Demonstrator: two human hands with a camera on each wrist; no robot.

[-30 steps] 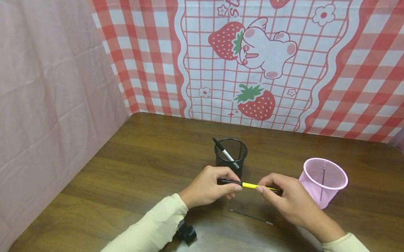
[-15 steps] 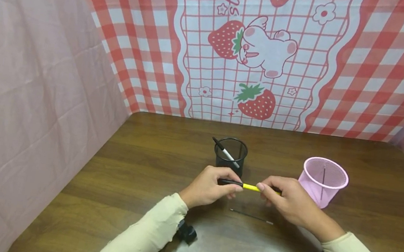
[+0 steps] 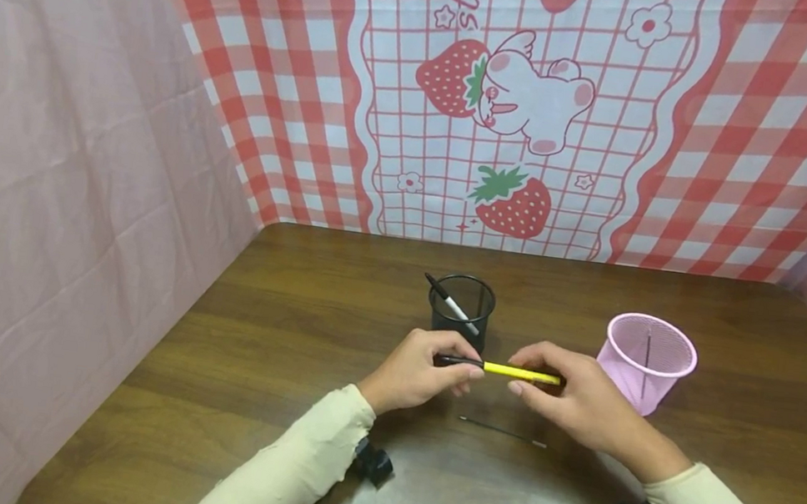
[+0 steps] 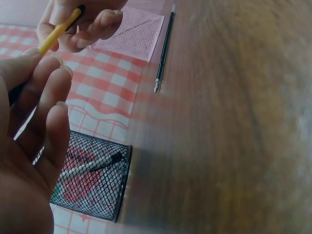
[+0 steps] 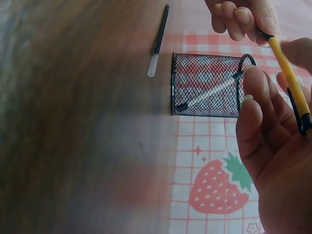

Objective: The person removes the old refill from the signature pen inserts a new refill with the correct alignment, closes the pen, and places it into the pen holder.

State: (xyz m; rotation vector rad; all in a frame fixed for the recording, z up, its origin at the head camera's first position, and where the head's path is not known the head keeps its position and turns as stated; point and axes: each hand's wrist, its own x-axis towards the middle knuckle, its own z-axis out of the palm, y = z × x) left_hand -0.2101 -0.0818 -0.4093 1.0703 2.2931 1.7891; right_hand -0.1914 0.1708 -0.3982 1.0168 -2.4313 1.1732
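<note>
Level above the table is a yellow and black click pen (image 3: pixel 498 370). My left hand (image 3: pixel 413 376) pinches its black end between thumb and fingers. Around the yellow end, my right hand (image 3: pixel 585 399) has its thumb and index finger spread, with gaps on both sides of the pen. A black clip shows on the yellow barrel (image 5: pixel 288 73) in the right wrist view. Below the hands, a thin dark pen refill (image 3: pixel 502 431) lies on the wood; the left wrist view shows its metal tip.
Behind my left hand stands a black mesh pen cup (image 3: pixel 440 324) with a black-and-white marker (image 3: pixel 453 304) leaning in it. A pink mesh cup (image 3: pixel 616 371) is just beyond my right hand, with a thin dark line visible inside. A checked strawberry cloth (image 3: pixel 298 121) hangs at the back.
My right thumb and index finger have come apart from the yellow barrel, which now shows more of its length. My left hand keeps its hold on the black end.
</note>
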